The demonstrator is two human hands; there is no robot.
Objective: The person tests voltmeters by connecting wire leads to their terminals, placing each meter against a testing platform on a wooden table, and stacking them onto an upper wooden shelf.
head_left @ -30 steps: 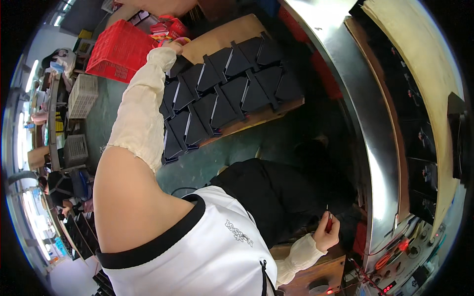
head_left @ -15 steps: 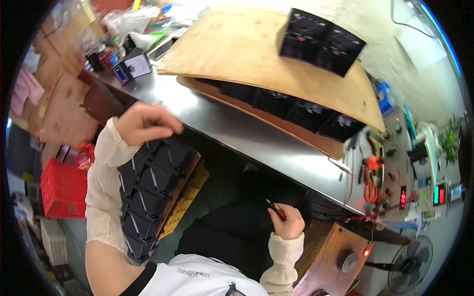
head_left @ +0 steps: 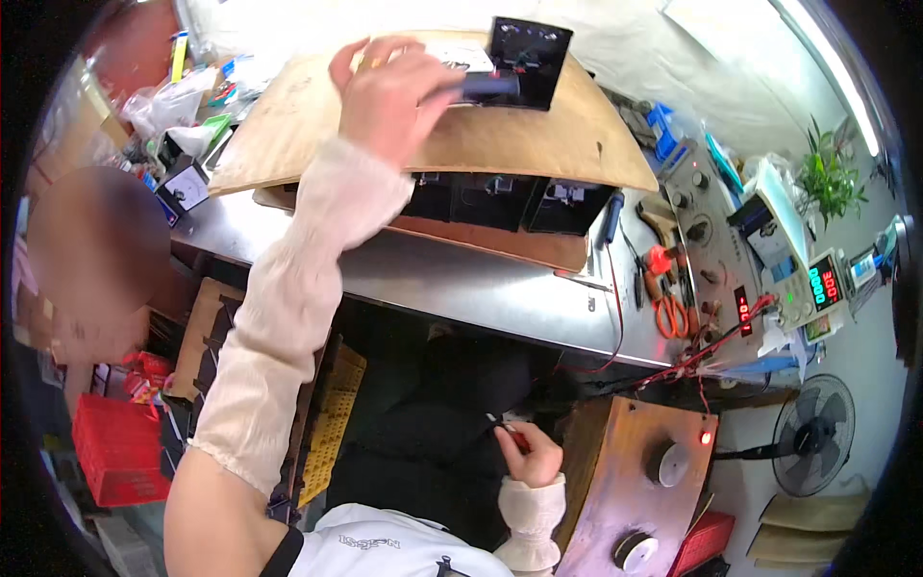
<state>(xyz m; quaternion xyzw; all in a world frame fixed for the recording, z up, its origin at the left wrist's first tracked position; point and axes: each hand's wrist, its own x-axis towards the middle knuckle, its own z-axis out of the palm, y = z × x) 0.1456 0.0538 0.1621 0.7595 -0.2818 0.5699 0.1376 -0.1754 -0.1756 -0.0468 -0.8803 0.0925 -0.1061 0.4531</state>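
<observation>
My left hand (head_left: 392, 101) reaches over the wooden board (head_left: 288, 120) with its fingers closed round a black panel meter (head_left: 486, 88). The meter is tipped, its white face upward, partly hidden by the hand. Just right of it, a second black meter (head_left: 532, 62) stands upright on the board, its dark inside showing. Several more black meters (head_left: 567, 204) sit under the board's front edge. Low over my lap, my right hand (head_left: 535, 454) grips a small red-and-black tool (head_left: 519, 439) with a thin light tip; its exact kind is unclear.
The metal bench (head_left: 461, 279) carries orange-handled scissors (head_left: 670, 315) and a control panel (head_left: 707, 226) at right. Below stand a wooden box with knobs (head_left: 630, 481), a fan (head_left: 812, 433), a yellow crate (head_left: 332, 423) and a red crate (head_left: 115, 452). A blurred person (head_left: 96, 260) is at left.
My left hand has moved from beside the stacked meters, up and right onto the board, and has taken hold of one of the two standing meters. The view has shifted. My right hand keeps its tool.
</observation>
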